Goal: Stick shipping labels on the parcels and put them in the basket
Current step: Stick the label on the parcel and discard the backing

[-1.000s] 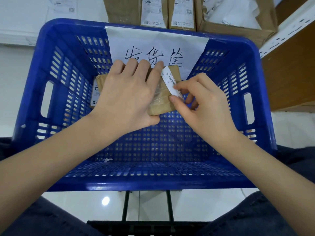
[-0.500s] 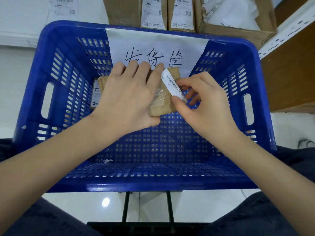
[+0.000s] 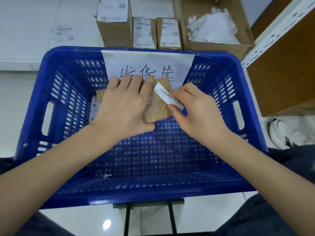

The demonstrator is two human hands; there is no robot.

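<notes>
A brown taped parcel (image 3: 157, 109) sits inside the blue plastic basket (image 3: 56, 55), near its far wall. My left hand (image 3: 124, 106) lies over the parcel's left part, fingers on top and thumb at its near edge, gripping it. My right hand (image 3: 196, 109) pinches a white shipping label (image 3: 167, 97) between thumb and fingers at the parcel's right edge; the label's free end lifts off the surface. Under my left hand, a second parcel's label (image 3: 94, 108) peeks out at the left.
A paper sign with handwriting (image 3: 146, 65) hangs on the basket's far wall. Behind it stand three labelled cardboard parcels (image 3: 144, 34) and an open carton of white paper (image 3: 214, 29). A wooden shelf unit (image 3: 281, 65) is at right, a shoe (image 3: 279, 132) below.
The head camera has tipped up a little, showing more of the boxes behind. My right hand has shifted slightly on the label; my left hand and the parcel stay put.
</notes>
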